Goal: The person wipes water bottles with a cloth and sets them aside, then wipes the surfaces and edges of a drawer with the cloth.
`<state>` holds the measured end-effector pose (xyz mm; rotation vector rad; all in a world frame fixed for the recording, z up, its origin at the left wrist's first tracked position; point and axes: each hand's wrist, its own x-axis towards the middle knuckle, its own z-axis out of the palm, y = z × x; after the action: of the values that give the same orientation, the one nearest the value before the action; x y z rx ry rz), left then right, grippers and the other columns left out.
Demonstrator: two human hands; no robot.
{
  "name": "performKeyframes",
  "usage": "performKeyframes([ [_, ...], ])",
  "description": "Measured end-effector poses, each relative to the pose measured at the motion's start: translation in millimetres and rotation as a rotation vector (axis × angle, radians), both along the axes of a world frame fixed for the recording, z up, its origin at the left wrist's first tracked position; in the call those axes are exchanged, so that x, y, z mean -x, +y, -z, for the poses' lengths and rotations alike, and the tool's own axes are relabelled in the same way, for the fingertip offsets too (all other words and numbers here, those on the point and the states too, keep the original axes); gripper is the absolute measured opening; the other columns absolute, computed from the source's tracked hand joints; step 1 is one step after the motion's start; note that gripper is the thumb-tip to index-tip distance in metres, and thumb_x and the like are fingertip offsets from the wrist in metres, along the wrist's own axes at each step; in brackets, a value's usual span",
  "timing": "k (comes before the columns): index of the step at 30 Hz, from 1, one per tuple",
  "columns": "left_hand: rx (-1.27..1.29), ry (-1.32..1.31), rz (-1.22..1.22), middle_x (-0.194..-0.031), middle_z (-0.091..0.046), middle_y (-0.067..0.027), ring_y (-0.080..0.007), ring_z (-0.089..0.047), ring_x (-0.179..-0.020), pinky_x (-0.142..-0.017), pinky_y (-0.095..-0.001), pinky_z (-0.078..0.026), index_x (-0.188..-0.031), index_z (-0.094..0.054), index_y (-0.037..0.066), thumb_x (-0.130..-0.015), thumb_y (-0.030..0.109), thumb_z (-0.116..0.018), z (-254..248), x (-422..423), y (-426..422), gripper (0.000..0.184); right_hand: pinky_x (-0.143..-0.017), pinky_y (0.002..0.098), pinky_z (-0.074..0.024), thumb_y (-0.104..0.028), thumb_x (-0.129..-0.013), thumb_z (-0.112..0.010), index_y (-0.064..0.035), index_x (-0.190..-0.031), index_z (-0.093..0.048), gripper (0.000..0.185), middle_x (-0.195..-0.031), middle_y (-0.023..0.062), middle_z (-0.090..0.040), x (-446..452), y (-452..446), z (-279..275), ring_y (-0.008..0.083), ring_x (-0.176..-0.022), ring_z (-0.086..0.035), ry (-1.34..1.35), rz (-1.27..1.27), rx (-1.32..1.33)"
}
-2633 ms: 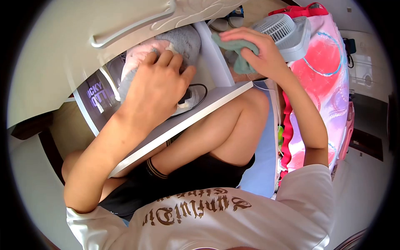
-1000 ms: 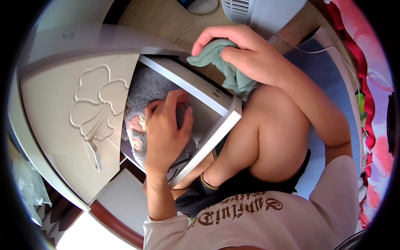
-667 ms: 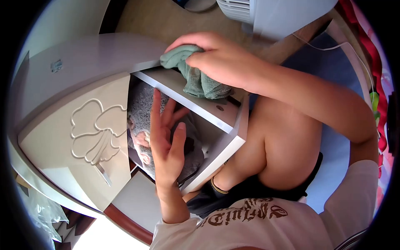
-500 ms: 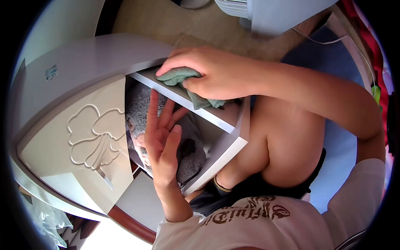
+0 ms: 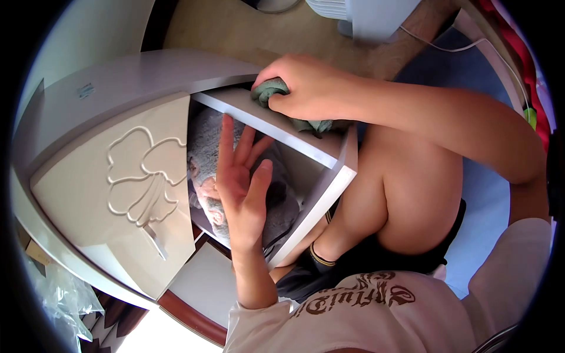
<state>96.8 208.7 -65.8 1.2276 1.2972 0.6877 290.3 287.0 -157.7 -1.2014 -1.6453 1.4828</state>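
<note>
My right hand (image 5: 312, 88) is closed around a bunched green cloth (image 5: 272, 90), pressing it to the outer side of a pulled-out drawer (image 5: 271, 130). Part of the cloth hangs out below my palm. My left hand (image 5: 242, 176) is over the drawer's opening with its fingers spread and thumb apart, holding nothing. Its longest fingertip reaches the top edge of the drawer's side. Inside the drawer, partly hidden by my left hand, lies a soft grey fluffy item (image 5: 207, 138) with pinkish patches.
The drawer belongs to a white cabinet with a cream door (image 5: 76, 182) carrying a raised flower pattern and a metal handle (image 5: 154, 241). Clear plastic bags (image 5: 62, 300) are at lower left. My bent leg (image 5: 418, 182) is beside the drawer. A white appliance (image 5: 382, 17) and a cable (image 5: 441, 48) are beyond.
My right hand has slid a little along the drawer's side toward its front, with the cloth bunched tighter. My left hand stays spread at the drawer. The whole view has shifted slightly.
</note>
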Motion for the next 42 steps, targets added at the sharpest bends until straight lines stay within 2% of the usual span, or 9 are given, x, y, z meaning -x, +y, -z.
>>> performKeyframes([
  [3,0.002,-0.008,-0.014,-0.16,-0.047,-0.0308,-0.0312,-0.057,-0.141,-0.117,-0.0376,-0.042,-0.168,-0.014,-0.006,-0.096,-0.006,-0.057,0,2,0,0.085,-0.095,0.0398,-0.055,-0.002,-0.084,-0.062,-0.0003,-0.123,-0.075,0.041,-0.118,0.0187,-0.073,11,2,-2,0.0315,-0.109,-0.071,0.058,0.074,-0.269],
  [8,0.059,-0.08,-0.056,-0.163,-0.043,-0.0309,-0.0329,-0.053,-0.145,-0.117,-0.0375,-0.042,-0.168,-0.014,-0.006,-0.097,-0.004,-0.056,-2,1,0,0.083,-0.09,0.0355,-0.0544,-0.001,-0.083,-0.061,0.001,-0.116,-0.076,0.036,-0.11,0.0131,-0.071,-10,-1,-5,0.0272,-0.102,-0.069,0.36,-0.06,-0.154],
  [11,0.051,-0.085,-0.048,-0.164,-0.041,-0.0311,-0.0356,-0.049,-0.149,-0.118,-0.0375,-0.041,-0.168,-0.015,-0.007,-0.099,-0.001,-0.055,-1,3,0,0.08,-0.081,0.0365,-0.055,-0.009,-0.085,-0.064,0.0001,-0.106,-0.078,0.026,-0.095,0.013,-0.073,-22,-1,-23,0.0241,-0.092,-0.071,0.156,-0.148,0.235],
  [14,-0.048,-0.069,-0.094,-0.165,-0.04,-0.0308,-0.038,-0.048,-0.149,-0.118,-0.037,-0.04,-0.166,-0.019,-0.009,-0.1,0.001,-0.056,3,2,-1,0.077,-0.077,0.0395,-0.0555,-0.01,-0.086,-0.065,0.0001,-0.106,-0.078,0.026,-0.091,0.0167,-0.074,-10,-11,4,0.0262,-0.086,-0.072,-0.02,0.02,0.002],
  [21,-0.066,-0.096,-0.11,-0.166,-0.04,-0.0299,-0.0379,-0.05,-0.148,-0.11,-0.0295,-0.043,-0.164,-0.023,-0.012,-0.102,0.0,-0.055,5,1,2,0.072,-0.077,0.0447,-0.0559,-0.01,-0.086,-0.064,0.001,-0.106,-0.077,0.026,-0.09,0.0192,-0.075,-18,-10,-12,0.0325,-0.085,-0.072,-0.06,0.003,0.067],
  [27,-0.066,-0.053,-0.107,-0.163,-0.043,-0.0298,-0.0366,-0.05,-0.147,-0.107,-0.0272,-0.044,-0.164,-0.024,-0.012,-0.103,0.0,-0.055,5,1,2,0.069,-0.077,0.0454,-0.0555,-0.013,-0.081,-0.064,-0.0003,-0.103,-0.078,0.029,-0.092,0.0202,-0.075,-32,-1,-28,0.0338,-0.086,-0.071,-0.389,-0.279,0.221],
  [30,-0.067,0.007,-0.094,-0.162,-0.045,-0.0306,-0.0367,-0.052,-0.146,-0.112,-0.0314,-0.043,-0.163,-0.025,-0.012,-0.104,0.0,-0.054,6,1,2,0.068,-0.078,0.0459,-0.0556,-0.014,-0.078,-0.063,0.0001,-0.102,-0.078,0.031,-0.093,0.0202,-0.075,-33,-3,-27,0.0348,-0.089,-0.072,-0.168,-0.079,0.339],
  [34,-0.088,-0.03,-0.094,-0.162,-0.043,-0.0321,-0.0384,-0.055,-0.143,-0.122,-0.0427,-0.038,-0.163,-0.024,-0.014,-0.104,0.001,-0.054,6,3,3,0.067,-0.082,0.0446,-0.056,-0.012,-0.079,-0.06,0.0003,-0.107,-0.077,0.035,-0.099,0.0183,-0.076,-37,-3,-41,0.0335,-0.097,-0.072,-0.451,-0.365,0.173],
  [42,-0.084,-0.025,-0.107,-0.16,-0.042,-0.0362,-0.0423,-0.059,-0.138,-0.124,-0.0465,-0.032,-0.161,-0.025,-0.016,-0.101,0.014,-0.062,9,3,3,0.076,-0.073,0.0371,-0.0532,-0.015,-0.081,-0.06,0.0008,-0.099,-0.075,0.028,-0.086,0.0109,-0.073,-53,-2,-26,0.0209,-0.081,-0.068,-0.032,-0.389,0.222],
])
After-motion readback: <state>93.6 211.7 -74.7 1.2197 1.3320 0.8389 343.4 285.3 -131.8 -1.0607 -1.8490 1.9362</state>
